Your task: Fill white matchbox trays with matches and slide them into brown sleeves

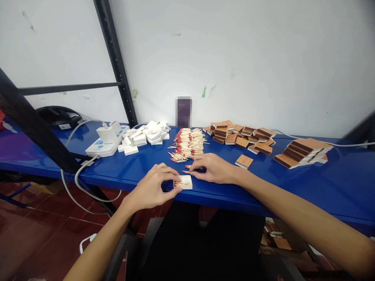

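A small white matchbox tray (188, 180) lies near the table's front edge with some red-tipped matches in its left part. My left hand (156, 186) is closed on the tray, thumb at the near side and fingers at the far side. Just beyond it, my right hand (213, 168) pinches a red-headed match (185, 171) between thumb and forefinger, its head pointing left. Another match or two show behind those fingers, partly hidden. Farther back spreads a big heap of loose matches (190, 143).
White trays (146, 133) are piled at the back left, beside a white power strip (107, 146) with cables. Brown-orange matchboxes (241, 136) lie at the back right, with a stack (303, 152) farther right. One matchbox (244, 161) lies alone. A black shelf post (115, 58) stands left.
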{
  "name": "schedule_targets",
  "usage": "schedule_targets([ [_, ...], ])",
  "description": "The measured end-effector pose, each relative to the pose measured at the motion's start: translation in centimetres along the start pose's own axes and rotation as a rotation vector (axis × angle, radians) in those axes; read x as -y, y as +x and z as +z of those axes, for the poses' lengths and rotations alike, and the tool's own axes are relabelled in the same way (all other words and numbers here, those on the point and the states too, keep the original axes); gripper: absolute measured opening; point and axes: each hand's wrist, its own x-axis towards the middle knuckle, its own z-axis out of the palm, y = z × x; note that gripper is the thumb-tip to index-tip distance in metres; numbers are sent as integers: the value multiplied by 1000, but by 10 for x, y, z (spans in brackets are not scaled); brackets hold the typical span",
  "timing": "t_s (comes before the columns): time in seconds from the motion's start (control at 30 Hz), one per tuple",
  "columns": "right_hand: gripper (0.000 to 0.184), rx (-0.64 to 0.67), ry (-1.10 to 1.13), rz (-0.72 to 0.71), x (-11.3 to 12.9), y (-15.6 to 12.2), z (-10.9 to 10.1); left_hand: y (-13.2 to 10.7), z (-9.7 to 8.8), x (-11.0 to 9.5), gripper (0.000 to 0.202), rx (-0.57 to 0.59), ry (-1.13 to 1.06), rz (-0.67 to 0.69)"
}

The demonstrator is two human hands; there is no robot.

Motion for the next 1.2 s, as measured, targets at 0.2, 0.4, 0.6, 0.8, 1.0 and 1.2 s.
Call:
schedule_targets([
  [0.2, 17, -33, 66, 24, -1, 2, 3, 0, 0, 0, 17, -5, 7, 9],
  [0.4, 22, -58, 83, 23, -3, 3, 8, 0, 0, 0, 17, -5, 7, 12],
  [0.6, 5, -90, -19, 75, 1, -3, -12, 0, 0, -1, 16, 0, 2, 13],
  [0.8, 3, -33, -41, 95, -6, -3, -12, 1, 0, -1, 16, -1, -3, 17],
  [1.0, 7, -27, -24, 98, -10, -1, -5, 0, 1, 1, 16, -6, 3, 22],
  [1.2, 11, -42, -18, 116, -12, -1, -5, 0, 0, 1, 17, -13, 8, 30],
])
